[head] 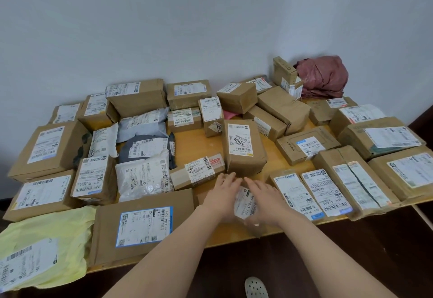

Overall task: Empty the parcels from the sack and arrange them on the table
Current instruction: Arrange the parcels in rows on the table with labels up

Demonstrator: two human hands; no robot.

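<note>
The left hand (pixel 222 194) and right hand (pixel 264 198) lie flat with fingers spread on either side of a small brown parcel (pixel 244 204) with a white label, pressing it at the near edge of the wooden table (pixel 210 140), neither hand curled around it. Cardboard boxes and plastic mailers crowd the tabletop, a tall box marked 2004 (pixel 243 147) standing just beyond the fingertips, a yellow mailer (pixel 44 248) overhanging the near-left corner and a crumpled pink sack (pixel 324 76) at the far right by the wall.
</note>
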